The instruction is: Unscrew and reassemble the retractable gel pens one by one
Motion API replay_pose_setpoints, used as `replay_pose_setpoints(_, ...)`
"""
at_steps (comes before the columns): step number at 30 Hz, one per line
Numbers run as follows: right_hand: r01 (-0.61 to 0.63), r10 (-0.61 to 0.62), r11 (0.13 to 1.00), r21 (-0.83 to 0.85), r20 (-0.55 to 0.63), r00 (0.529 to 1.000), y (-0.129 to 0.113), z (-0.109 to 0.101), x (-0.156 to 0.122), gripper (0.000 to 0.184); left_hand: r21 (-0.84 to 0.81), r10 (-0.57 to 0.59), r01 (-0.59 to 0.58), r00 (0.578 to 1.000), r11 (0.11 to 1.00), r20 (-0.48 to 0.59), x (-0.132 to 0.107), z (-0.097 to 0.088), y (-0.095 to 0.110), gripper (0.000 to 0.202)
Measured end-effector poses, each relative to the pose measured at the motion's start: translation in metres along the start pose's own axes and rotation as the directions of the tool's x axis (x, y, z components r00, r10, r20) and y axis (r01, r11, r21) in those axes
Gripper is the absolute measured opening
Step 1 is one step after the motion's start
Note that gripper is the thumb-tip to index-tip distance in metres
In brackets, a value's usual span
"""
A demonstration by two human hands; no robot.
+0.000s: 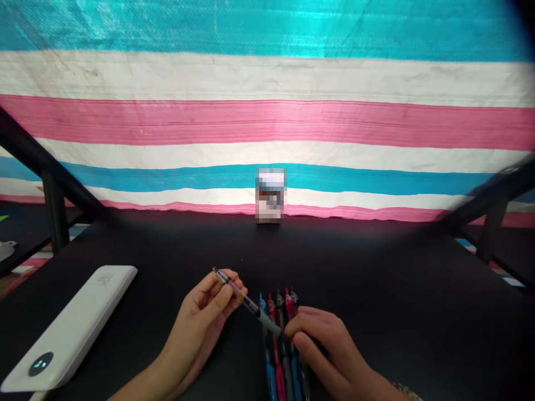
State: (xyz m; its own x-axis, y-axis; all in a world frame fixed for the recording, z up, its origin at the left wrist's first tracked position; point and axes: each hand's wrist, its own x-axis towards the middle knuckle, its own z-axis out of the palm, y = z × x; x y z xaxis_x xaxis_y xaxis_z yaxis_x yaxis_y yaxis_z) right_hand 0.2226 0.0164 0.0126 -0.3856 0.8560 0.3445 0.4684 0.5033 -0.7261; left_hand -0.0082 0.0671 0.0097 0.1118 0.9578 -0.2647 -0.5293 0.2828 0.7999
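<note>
A clear-barrelled pen (251, 304) with a grey grip slants down to the right above the table. My left hand (213, 306) pinches its upper part between thumb and fingers. At the pen's lower end, the thumb and forefinger of my right hand (326, 340) close around the tip, which they partly hide. Beneath that end lies a row of several pens, side by side, with blue, red and dark clips. The leftmost is a blue pen (271, 379), beside a pink-red pen (279, 376). My right hand covers part of the row's right side.
On the left of the black table (188, 245) lies a white power bank (79, 323) with a small round display. A small blurred-out upright item (271, 196) stands at the back edge. Behind it hangs a striped sheet (267, 122); black frame bars (54, 167) flank the table.
</note>
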Motion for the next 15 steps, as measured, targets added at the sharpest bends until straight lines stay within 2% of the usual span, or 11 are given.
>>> replay_pose_setpoints(3, -0.02, 0.021, 0.999, 0.026, -0.039, 0.999, 0.004, -0.0025, -0.002, 0.031, 0.006, 0.0, 0.0, 1.0, 1.0, -0.002, -0.0007, 0.0004, 0.0047, 0.034)
replay_pose_setpoints(7, -0.099, 0.1, 0.994, 0.055, -0.004, 0.995, 0.0058, -0.0043, -0.0005, 0.028, 0.022, 0.002, -0.003, 0.999, 1.0, 0.034, -0.0026, 0.003, 0.0072, 0.051)
replay_pose_setpoints(15, -0.095, 0.095, 0.993, 0.068, 0.008, 0.995, 0.008, -0.0032, 0.0001, 0.026, 0.062, 0.016, -0.019, 0.999, 0.998, 0.048, -0.0012, 0.0006, 0.0074, 0.034)
